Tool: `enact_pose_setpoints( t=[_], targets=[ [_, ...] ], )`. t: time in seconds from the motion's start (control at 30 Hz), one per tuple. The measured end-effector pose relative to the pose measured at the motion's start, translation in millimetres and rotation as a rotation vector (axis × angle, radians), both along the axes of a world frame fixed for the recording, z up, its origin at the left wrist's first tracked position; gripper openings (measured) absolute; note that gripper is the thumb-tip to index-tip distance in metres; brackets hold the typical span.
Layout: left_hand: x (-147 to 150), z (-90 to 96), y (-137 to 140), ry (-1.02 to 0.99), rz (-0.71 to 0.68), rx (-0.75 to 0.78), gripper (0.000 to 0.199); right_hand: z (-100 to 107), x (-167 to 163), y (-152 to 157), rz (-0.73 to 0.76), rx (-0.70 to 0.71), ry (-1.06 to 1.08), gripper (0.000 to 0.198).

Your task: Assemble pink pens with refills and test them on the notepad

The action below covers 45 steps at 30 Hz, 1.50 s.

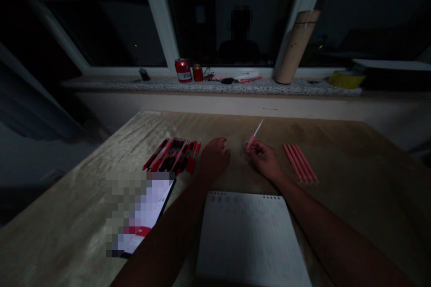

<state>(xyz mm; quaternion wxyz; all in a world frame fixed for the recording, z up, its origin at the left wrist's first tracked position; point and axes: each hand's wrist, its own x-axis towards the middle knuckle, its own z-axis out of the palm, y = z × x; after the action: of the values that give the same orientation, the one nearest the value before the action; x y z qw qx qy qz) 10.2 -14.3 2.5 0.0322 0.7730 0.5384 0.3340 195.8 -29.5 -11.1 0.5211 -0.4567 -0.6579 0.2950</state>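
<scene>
Beyond the notebook, a pink pen slants, its thin white rod protruding; right-beyond, four pink sticks lie parallel; left-beyond, red-and-black pens cluster.

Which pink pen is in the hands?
The pink pen in the right hand, white rod jutting out; the row of pink pens lies on the table.

right hand partly hides pink barrel; notebook writing illegible

Gap mid-table, clutter both sides

Passable tabletop lane between left hand and right hand; pink pen juts forward from the latter. Spiral notebook blocks near end. Pen cluster, smartphone obstruct left; pink pen row right, room beyond.
</scene>
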Motion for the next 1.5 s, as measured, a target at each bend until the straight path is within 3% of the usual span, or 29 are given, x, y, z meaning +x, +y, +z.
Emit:
enact_pose_setpoints(
  t=[0.23,0.5,0.73,1.03,1.23,1.5],
  targets=[
    [-0.1,0.7,-3.2,0.208,0.049,-0.1,0.026,-1.9,0.9,0.4,-0.002,0.003,-0.007,0.017],
    [-0.7,1.9,-3.8,0.215,0.058,-0.099,0.024,2.0,-1.5,-3.7,-0.078,0.115,-0.179,0.019],
    [0.8,8.7,-8.7,0.306,0.146,-0.159,0.022,-5.2,1.2,-0.8,-0.027,0.025,-0.388,0.013],
    [0.6,10.6,-9.0,0.299,0.189,-0.255,0.021,-3.0,0.1,-2.7,-0.042,0.054,-0.315,0.015],
    [-0.2,7.0,-4.5,0.206,0.211,-0.213,0.02,-0.9,-0.3,-3.4,-0.069,0.094,-0.261,0.017],
    [-2.3,3.2,-3.9,0.298,0.162,-0.166,0.023,-2.4,-1.1,-3.9,-0.049,0.074,-0.266,0.018]
  ],
)
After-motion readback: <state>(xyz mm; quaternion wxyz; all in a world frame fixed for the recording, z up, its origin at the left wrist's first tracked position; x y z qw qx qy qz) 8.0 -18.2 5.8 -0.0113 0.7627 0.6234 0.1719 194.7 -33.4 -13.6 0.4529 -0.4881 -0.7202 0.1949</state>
